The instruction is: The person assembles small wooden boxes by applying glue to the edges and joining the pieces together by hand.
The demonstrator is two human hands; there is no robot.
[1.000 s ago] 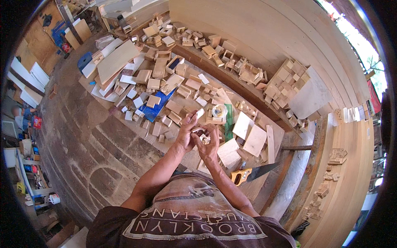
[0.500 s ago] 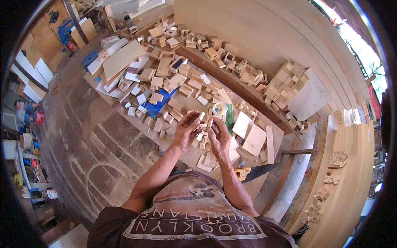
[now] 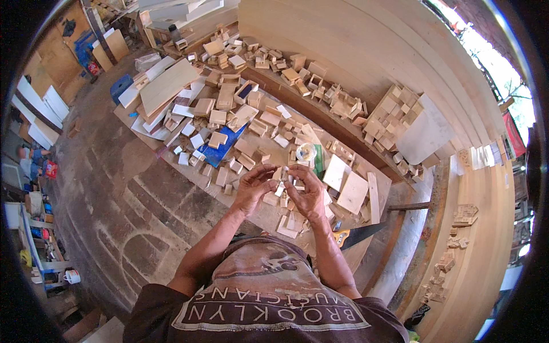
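Observation:
My left hand point(image 3: 255, 192) and my right hand point(image 3: 305, 191) meet over the work board, their fingers closed on small pale wood pieces point(image 3: 279, 175) held between them; how many pieces there are is partly hidden by the fingertips. Beneath and around them lie several wooden blocks point(image 3: 243, 147) and small box shapes. Just beyond my right hand a clear round cup point(image 3: 306, 152) sits by a green strip point(image 3: 317, 168). Pale square boards point(image 3: 353, 195) are to the right, and a hand saw with a yellow handle point(image 3: 341, 236) lies by my right forearm.
The board point(image 3: 191, 174) bears blue sheet point(image 3: 217, 151) and stacked panels point(image 3: 166, 88). More wooden pieces line a back ledge point(image 3: 326, 100) under tall planks. A plank shelf point(image 3: 486, 240) with small models is at right. A person point(image 3: 28, 160) sits at far left; a dusty floor is left.
Both hands have shifted slightly right since a second ago. The left hand has lowered and the fingertips of both have come closer around the small pieces, turning them.

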